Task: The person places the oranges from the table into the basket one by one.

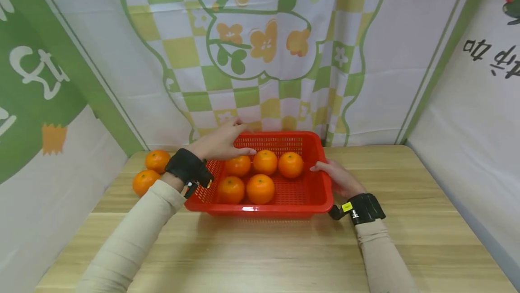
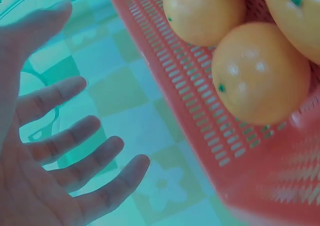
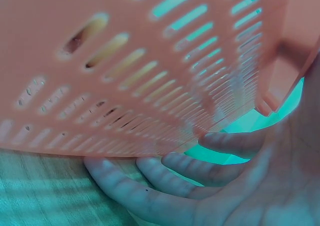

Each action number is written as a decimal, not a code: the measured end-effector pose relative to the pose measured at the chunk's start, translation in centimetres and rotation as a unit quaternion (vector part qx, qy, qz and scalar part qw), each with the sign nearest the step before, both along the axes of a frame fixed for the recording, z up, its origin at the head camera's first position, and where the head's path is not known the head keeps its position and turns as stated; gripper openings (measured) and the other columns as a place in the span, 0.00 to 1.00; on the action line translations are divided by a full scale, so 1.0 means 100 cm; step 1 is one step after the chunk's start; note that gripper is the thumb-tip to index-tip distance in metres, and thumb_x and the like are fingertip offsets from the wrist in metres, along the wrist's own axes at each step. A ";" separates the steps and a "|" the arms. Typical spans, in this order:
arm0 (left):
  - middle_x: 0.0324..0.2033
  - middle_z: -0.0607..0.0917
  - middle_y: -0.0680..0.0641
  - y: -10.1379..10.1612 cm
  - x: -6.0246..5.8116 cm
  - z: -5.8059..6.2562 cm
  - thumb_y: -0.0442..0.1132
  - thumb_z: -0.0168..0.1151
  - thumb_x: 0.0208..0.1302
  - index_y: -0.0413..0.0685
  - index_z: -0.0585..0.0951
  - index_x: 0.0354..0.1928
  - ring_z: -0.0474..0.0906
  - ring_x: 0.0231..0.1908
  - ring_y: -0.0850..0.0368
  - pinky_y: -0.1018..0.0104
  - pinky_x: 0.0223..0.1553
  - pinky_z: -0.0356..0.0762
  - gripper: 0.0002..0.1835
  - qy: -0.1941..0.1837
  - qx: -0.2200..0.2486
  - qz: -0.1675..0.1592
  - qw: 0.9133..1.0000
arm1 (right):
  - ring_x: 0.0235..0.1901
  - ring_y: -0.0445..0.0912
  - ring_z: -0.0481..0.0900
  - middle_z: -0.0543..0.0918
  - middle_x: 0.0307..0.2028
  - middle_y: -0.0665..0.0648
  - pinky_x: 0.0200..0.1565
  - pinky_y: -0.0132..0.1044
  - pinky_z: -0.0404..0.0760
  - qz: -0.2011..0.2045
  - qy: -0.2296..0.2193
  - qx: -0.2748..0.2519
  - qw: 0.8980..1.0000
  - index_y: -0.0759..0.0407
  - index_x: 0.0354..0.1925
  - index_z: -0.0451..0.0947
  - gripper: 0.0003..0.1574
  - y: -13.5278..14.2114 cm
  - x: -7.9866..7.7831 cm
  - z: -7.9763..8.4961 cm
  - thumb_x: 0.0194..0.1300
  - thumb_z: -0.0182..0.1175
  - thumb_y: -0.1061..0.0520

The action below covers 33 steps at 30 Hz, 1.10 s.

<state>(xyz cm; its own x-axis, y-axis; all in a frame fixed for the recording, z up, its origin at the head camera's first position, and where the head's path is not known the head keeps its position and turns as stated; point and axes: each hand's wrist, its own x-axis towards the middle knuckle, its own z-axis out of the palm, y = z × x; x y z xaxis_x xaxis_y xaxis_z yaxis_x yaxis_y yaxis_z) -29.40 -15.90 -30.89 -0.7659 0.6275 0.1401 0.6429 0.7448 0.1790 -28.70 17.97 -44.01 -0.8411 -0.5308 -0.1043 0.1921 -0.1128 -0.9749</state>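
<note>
A red plastic basket [image 1: 298,193] with slotted walls stands on the table and holds several oranges [image 1: 260,189]. Over its back left corner hovers my left hand [image 1: 217,143], fingers spread and holding nothing; the left wrist view shows the palm and fingers [image 2: 100,161] apart from the basket's rim. My right hand [image 1: 340,178] grips the basket's right side, thumb over the rim. In the right wrist view, its other fingers [image 3: 145,196] lie against the outside of the slotted wall, low near the table.
Two more oranges, one at the back [image 1: 157,161] and one nearer [image 1: 145,183], lie on the wooden table [image 1: 260,252] left of the basket. A patterned curtain [image 1: 260,94] hangs close behind the basket, with printed cloth walls on both sides.
</note>
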 end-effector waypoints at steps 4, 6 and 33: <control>0.53 0.68 0.37 -0.012 0.004 0.005 0.55 0.62 0.59 0.42 0.72 0.57 0.67 0.48 0.46 0.50 0.49 0.72 0.30 0.010 0.000 0.004 1.000 | 0.50 0.71 0.69 0.70 0.55 0.79 0.43 0.55 0.80 0.005 0.002 0.000 1.000 0.77 0.63 0.53 0.32 0.000 -0.003 -0.001 0.66 0.46 0.61; 0.54 0.68 0.37 -0.018 0.005 0.007 0.53 0.62 0.60 0.43 0.71 0.57 0.67 0.50 0.45 0.48 0.51 0.71 0.29 0.018 -0.001 0.007 1.000 | 0.51 0.72 0.68 0.68 0.56 0.81 0.43 0.55 0.79 0.007 0.004 -0.001 1.000 0.76 0.63 0.52 0.32 0.002 -0.004 0.000 0.66 0.46 0.61; 0.47 0.73 0.36 -0.142 0.023 -0.022 0.47 0.61 0.62 0.42 0.78 0.46 0.69 0.46 0.40 0.41 0.47 0.71 0.18 0.058 0.032 0.121 0.991 | 0.50 0.71 0.69 0.67 0.56 0.81 0.43 0.55 0.80 0.012 -0.001 0.003 1.000 0.75 0.63 0.54 0.31 0.001 -0.004 -0.002 0.66 0.46 0.61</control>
<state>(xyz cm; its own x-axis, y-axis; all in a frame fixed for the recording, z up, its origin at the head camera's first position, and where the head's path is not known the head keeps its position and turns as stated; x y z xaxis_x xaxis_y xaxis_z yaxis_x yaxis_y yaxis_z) -27.09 -30.14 -33.08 -0.8691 0.4155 0.2686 0.4666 0.8688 0.1657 -29.07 18.08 -44.18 -0.8277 -0.5501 -0.1105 0.1975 -0.1014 -0.9750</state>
